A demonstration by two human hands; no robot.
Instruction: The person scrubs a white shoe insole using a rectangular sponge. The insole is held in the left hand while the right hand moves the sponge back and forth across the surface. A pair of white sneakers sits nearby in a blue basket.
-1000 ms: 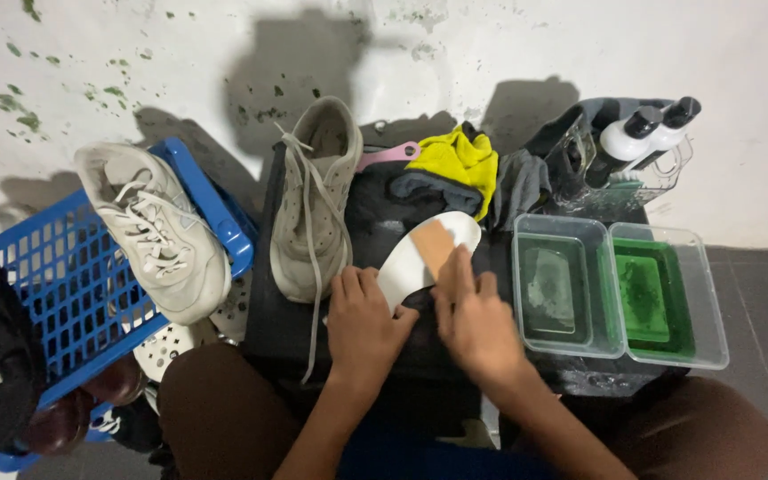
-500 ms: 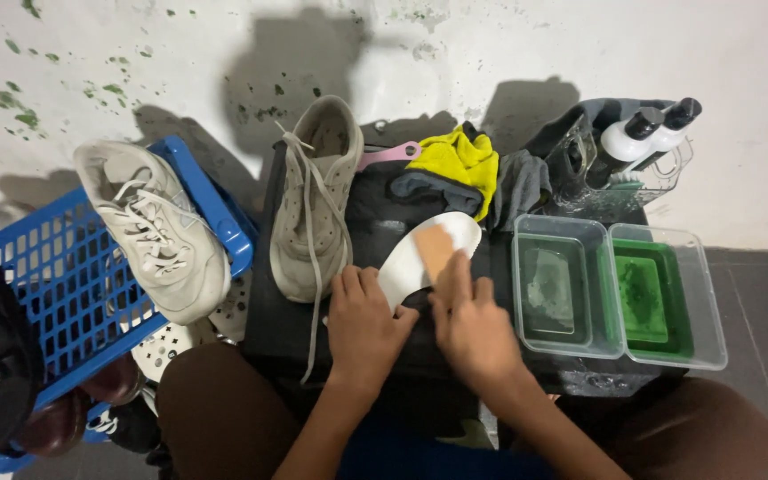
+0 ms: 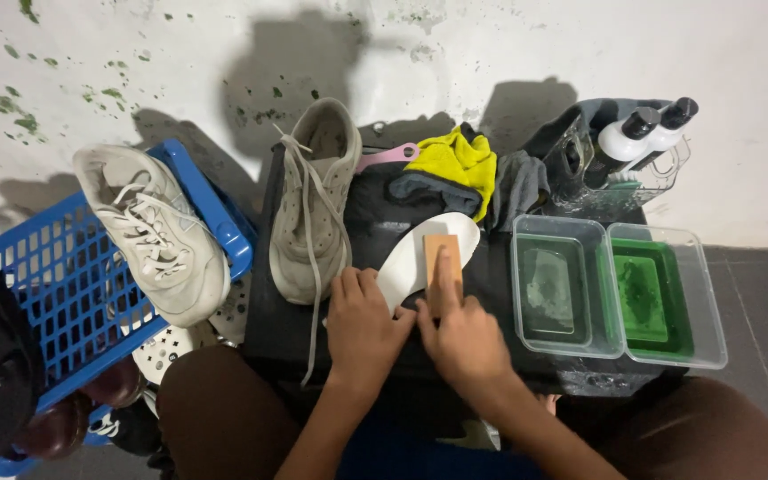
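white insole lies flat on the black counter, just right of the grey sneaker with its laces trailing loose. my left hand presses down on the near end of the insole, fingers spread flat rather than closed round it. my right hand has its grip closed on a small tan scrubbing block, index finger stretched along its top, and the block rests on the middle of the insole.

as far as i can judge, the work is somewhere in the middle: the insole is out of the shoe and under the block, while the sneaker itself looks untouched and a second sneaker sits on the rim of the blue basket at the left. whether the insole is clean yet i cannot tell.

two clear tubs of greenish water stand side by side at the right edge of the counter. behind them are two white pump bottles in a clear holder, with a yellow cloth and dark rags heaped near the wall. that wall is white plaster, stained and flecked with green, and grey floor tiles show at the far right.
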